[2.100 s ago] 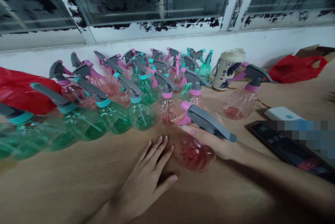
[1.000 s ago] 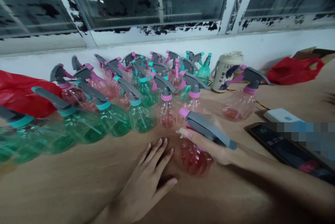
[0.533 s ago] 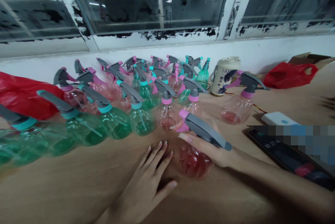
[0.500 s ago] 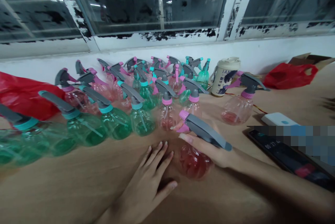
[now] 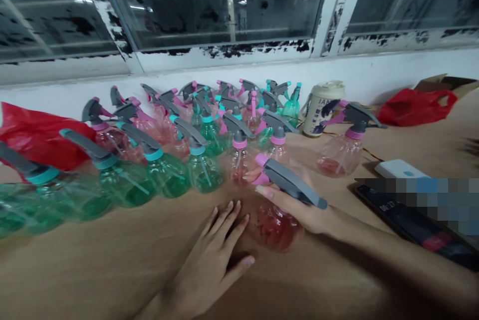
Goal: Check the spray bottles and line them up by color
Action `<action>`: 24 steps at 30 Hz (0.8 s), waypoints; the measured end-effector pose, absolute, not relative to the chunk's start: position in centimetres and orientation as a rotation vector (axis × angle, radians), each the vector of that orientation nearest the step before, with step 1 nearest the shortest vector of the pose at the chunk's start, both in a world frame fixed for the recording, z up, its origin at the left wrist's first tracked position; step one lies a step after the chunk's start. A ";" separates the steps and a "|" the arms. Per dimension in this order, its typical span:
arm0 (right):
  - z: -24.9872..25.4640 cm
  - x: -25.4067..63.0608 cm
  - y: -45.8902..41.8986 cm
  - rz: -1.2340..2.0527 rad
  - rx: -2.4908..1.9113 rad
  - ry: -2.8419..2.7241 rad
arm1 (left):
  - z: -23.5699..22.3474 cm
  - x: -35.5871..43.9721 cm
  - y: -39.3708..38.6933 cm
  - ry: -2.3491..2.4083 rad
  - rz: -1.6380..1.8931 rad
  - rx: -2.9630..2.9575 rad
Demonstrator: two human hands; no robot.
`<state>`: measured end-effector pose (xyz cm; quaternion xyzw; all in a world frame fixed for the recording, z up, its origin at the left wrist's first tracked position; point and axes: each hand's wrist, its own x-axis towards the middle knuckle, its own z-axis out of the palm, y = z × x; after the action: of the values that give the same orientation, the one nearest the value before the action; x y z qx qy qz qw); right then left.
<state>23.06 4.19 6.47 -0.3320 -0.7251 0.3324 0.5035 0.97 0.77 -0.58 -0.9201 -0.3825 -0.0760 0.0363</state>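
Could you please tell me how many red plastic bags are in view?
2. One red bag is at the left, behind the green spray bottles; the other red bag is at the right, before the cardboard.

Light is dim and cool. Beyond the gripping right hand, dark windows carry thin white glare; below its forearm, shadow pools. Left of the grip, edge bottles smear; to its right, a patch is pixelated.
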 end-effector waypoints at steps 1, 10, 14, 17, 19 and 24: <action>6.4 23.1 4.2 0.788 -0.804 -1.760 | -0.6 1.0 0.8 -1.176 -0.232 -2.827; 6.8 23.2 4.2 0.639 -0.835 -1.816 | -0.7 0.9 0.7 -1.165 -0.285 -2.814; 7.2 23.2 3.9 0.701 -0.836 -1.829 | -0.7 0.9 0.7 -1.165 -0.261 -2.821; 7.3 23.2 3.7 0.783 -0.860 -1.807 | -0.7 0.8 0.8 -1.157 -0.262 -2.830; 7.1 23.2 3.7 0.828 -0.861 -1.772 | -0.8 0.8 0.8 -1.156 -0.270 -2.834; 6.7 23.1 3.6 0.892 -0.832 -1.692 | -0.7 0.9 0.8 -1.142 -0.280 -2.823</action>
<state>23.12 3.59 6.71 -0.3445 -0.7007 0.3693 0.5040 0.86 0.82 -0.70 -0.9223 -0.3731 -0.0916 0.0416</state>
